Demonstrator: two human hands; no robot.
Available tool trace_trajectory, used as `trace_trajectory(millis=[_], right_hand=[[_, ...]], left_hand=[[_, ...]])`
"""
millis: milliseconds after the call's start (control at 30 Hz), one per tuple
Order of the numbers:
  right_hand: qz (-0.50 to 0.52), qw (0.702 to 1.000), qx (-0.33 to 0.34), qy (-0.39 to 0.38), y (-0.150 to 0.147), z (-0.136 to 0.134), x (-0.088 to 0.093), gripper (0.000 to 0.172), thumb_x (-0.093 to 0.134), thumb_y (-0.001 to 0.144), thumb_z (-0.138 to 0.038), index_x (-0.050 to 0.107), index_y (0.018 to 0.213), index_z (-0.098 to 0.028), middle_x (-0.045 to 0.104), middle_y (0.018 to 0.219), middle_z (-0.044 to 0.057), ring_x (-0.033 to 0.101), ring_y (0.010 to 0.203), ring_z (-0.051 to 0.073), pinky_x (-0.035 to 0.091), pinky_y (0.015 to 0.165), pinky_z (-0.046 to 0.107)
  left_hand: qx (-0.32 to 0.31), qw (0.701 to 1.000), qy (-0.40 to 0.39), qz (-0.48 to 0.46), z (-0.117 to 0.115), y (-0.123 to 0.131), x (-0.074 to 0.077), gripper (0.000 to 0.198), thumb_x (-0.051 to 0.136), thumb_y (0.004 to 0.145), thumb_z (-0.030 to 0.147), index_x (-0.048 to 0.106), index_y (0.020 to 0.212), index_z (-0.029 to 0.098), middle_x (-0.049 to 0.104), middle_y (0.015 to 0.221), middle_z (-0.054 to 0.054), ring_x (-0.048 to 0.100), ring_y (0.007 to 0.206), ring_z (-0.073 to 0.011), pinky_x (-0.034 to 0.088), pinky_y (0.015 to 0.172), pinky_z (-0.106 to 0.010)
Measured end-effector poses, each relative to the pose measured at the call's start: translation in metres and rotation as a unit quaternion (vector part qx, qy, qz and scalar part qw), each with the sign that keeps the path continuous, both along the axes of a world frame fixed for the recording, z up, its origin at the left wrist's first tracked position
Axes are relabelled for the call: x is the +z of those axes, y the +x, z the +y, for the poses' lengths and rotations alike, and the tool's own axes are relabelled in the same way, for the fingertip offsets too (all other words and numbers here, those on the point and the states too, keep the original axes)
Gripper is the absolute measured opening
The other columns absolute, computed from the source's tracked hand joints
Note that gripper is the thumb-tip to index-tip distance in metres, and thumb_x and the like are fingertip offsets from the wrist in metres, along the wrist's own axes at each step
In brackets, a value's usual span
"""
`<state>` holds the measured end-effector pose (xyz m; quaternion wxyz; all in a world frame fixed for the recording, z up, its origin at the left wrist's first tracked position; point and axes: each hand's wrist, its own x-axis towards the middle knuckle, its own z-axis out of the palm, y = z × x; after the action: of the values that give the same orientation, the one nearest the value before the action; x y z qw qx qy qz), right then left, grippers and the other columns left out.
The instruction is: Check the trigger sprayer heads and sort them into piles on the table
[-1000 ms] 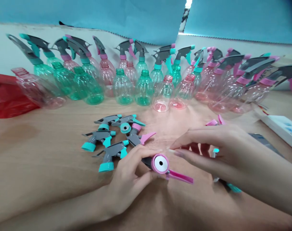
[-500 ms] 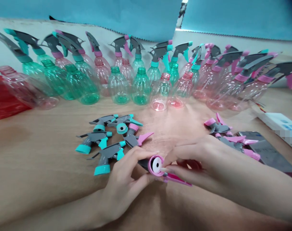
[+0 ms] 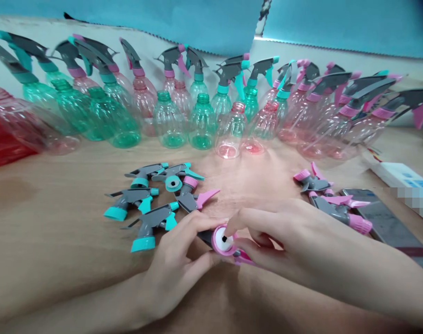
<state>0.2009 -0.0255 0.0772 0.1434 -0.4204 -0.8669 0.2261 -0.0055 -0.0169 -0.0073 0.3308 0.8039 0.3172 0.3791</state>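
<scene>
My left hand (image 3: 183, 260) grips a trigger spray head by its pink collar (image 3: 215, 241), the open end facing up toward me. A white washer (image 3: 221, 242) with a dark centre hole sits inside that collar. Bent over it from the right is my right hand (image 3: 277, 236), its index fingertip on the washer and its thumb at the collar's right side. Left of the hands lie several teal-collared spray heads (image 3: 152, 222) and one pink-collared spray head (image 3: 189, 197).
Clear green and pink bottles (image 3: 201, 123) stand along the back, some fitted with spray heads, others open-necked. More pink spray heads (image 3: 336, 208) lie at right beside a phone (image 3: 385, 222). A white box (image 3: 402, 178) is behind it, and a red bag (image 3: 5, 139) is at far left.
The washer, tilted in the collar before, now lies flatter inside it. My right index finger has moved from the collar's right side onto the washer. The view has shifted slightly.
</scene>
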Motion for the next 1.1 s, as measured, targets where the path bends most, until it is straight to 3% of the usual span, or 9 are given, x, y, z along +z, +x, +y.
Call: trace_trajectory(millis=[233, 600, 800, 1100], right_hand=[[-0.018, 1.0, 0.0, -0.016, 0.0011, 0.0001, 0.0005, 0.021, 0.052, 0.088, -0.018, 0.041, 0.071, -0.022, 0.049, 0.068, -0.007, 0.04, 0.06, 0.008, 0.028, 0.054, 0.023], [0.01, 1.0, -0.006, 0.019, -0.0021, -0.0036, 0.0007, 0.026, 0.06, 0.083, -0.015, 0.041, 0.067, -0.02, 0.046, 0.064, -0.008, 0.036, 0.054, 0.006, 0.025, 0.049, 0.02], [-0.045, 0.998, -0.048, 0.009, -0.0054, -0.0056, -0.003, 0.021, 0.056, 0.086, -0.02, 0.047, 0.066, -0.02, 0.046, 0.058, -0.005, 0.038, 0.05, 0.01, 0.026, 0.047, 0.025], [0.038, 0.998, -0.001, -0.042, -0.0055, -0.0068, 0.0003, 0.016, 0.059, 0.084, -0.011, 0.051, 0.074, -0.021, 0.05, 0.066, -0.009, 0.041, 0.057, 0.006, 0.029, 0.052, 0.02]], left_hand=[[-0.001, 0.999, 0.045, -0.014, 0.0014, 0.001, 0.0027, 0.027, 0.062, 0.086, 0.017, 0.054, 0.111, 0.023, 0.063, 0.097, -0.004, 0.061, 0.089, -0.0166, 0.052, 0.076, -0.027], [-0.005, 0.999, 0.033, -0.041, 0.001, -0.0004, -0.0012, 0.024, 0.061, 0.087, 0.018, 0.056, 0.11, 0.022, 0.062, 0.095, -0.005, 0.06, 0.087, -0.0178, 0.05, 0.073, -0.029], [-0.002, 0.999, 0.044, -0.03, 0.0008, 0.0005, 0.0018, 0.033, 0.063, 0.086, 0.023, 0.053, 0.118, 0.025, 0.062, 0.095, -0.004, 0.059, 0.087, -0.0181, 0.049, 0.075, -0.03], [-0.029, 0.998, 0.047, -0.018, 0.0001, -0.0011, 0.0039, 0.024, 0.059, 0.089, 0.021, 0.055, 0.112, 0.023, 0.061, 0.095, -0.004, 0.059, 0.086, -0.0175, 0.05, 0.075, -0.029]])
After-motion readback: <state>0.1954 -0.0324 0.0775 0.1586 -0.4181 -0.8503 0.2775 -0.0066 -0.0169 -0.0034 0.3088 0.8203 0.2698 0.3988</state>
